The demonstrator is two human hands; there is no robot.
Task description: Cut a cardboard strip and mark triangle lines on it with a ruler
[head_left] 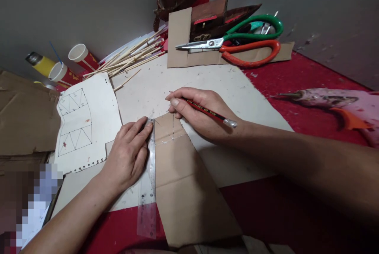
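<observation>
A dark red and black pencil [204, 108] is pinched in my right hand [204, 113], above the far end of a brown cardboard piece [189, 190]. Faint marks and a dashed line show on that end of the cardboard. My left hand [128, 153] presses its fingertips on the upper end of a clear plastic ruler [147, 214], which lies along the cardboard's left edge. Left of that hand rests a sheet of paper [102, 108] with two triangle-truss drawings. Whether the pencil's tip touches anything is hidden by my fingers.
Scissors [213, 43] with green and orange handles lie on an L-shaped cardboard piece [179, 29] at the back. Wooden sticks [130, 58], paper cups [78, 53] and a yellow bottle [41, 64] stand back left. A pink glue gun [322, 98] is at the right. Brown models [207, 13] stand behind.
</observation>
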